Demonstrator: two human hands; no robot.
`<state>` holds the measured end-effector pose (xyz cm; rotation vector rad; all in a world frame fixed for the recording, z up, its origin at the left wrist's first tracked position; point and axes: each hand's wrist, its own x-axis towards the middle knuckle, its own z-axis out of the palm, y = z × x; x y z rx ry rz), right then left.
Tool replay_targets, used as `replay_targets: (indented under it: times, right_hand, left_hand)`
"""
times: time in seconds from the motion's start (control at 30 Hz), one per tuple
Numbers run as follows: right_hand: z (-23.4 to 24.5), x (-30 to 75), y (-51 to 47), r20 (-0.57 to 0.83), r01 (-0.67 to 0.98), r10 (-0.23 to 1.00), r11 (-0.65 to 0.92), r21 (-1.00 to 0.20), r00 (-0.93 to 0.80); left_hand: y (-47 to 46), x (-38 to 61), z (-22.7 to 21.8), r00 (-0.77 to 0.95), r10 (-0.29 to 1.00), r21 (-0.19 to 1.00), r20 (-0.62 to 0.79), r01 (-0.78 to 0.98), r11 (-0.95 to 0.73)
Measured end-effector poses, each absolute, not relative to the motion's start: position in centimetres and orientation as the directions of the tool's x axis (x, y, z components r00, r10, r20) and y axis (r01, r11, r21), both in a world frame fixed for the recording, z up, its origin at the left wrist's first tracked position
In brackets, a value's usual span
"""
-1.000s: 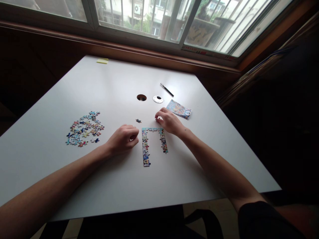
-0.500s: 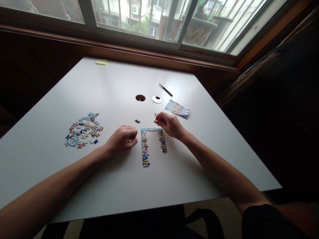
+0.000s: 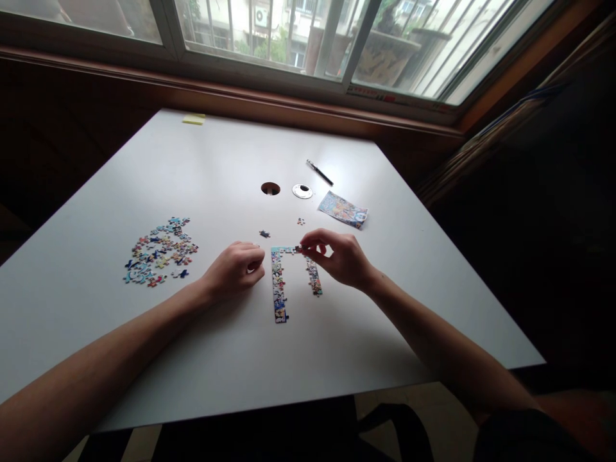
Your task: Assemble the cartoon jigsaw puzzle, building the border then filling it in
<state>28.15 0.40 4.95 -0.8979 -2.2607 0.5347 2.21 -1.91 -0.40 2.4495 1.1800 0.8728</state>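
Note:
Between the thumb and forefinger of my right hand (image 3: pixel 339 256) is a small dark jigsaw puzzle piece (image 3: pixel 300 249), held just over the top strip of a partly joined puzzle frame (image 3: pixel 279 285). That frame has a long left side, a top strip and a shorter right side (image 3: pixel 315 282), partly covered by my fingers. My left hand (image 3: pixel 235 266) rests on the table to the left of the frame, loosely curled with no object showing in it. Two loose spots of pieces lie beyond the frame: a dark piece (image 3: pixel 264 234) and a small piece (image 3: pixel 301 221).
A heap of loose puzzle pieces (image 3: pixel 161 253) lies on the left of the white table (image 3: pixel 216 359). Farther back are a picture sheet (image 3: pixel 343 210), a pen (image 3: pixel 319 172), a round cover (image 3: pixel 302 191), a cable hole (image 3: pixel 270 188) and a yellow note (image 3: pixel 194 119).
My right hand has come nearer and slightly right, bringing the dark puzzle piece from beyond the frame to its top strip. My left hand has stayed in place.

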Motion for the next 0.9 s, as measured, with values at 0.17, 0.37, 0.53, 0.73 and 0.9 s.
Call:
replay_targets:
  times: [0.17,0.37,0.53,0.73,0.9]
  right_hand:
    - [5.2,28.6,-1.0,0.439,0.377,0.638,0.749,-0.545,-0.633]
    - [4.5,30.0,-1.7,0.407,0.344,0.594,0.77,-0.538,-0.693]
    - [3.8,31.2,-2.2,0.388,0.332,0.591,0.762,-0.556,-0.707]
    - [2.7,32.8,-2.8,0.38,0.325,0.597,0.751,-0.575,-0.707]
    - [1.4,35.0,-3.0,0.358,0.345,0.662,0.688,-0.638,-0.658]
  left_hand:
    - [-1.9,2.2,-0.5,0.484,0.781,0.485,0.395,0.612,-0.625]
    - [-2.0,2.3,-0.4,0.486,0.779,0.481,0.397,0.613,-0.627]
    - [-2.0,2.3,-0.3,0.489,0.774,0.482,0.402,0.605,-0.633]
    - [-2.0,2.3,-0.4,0.489,0.775,0.481,0.4,0.608,-0.631]
    - [-1.9,2.0,-0.2,0.492,0.763,0.46,0.418,0.61,-0.645]
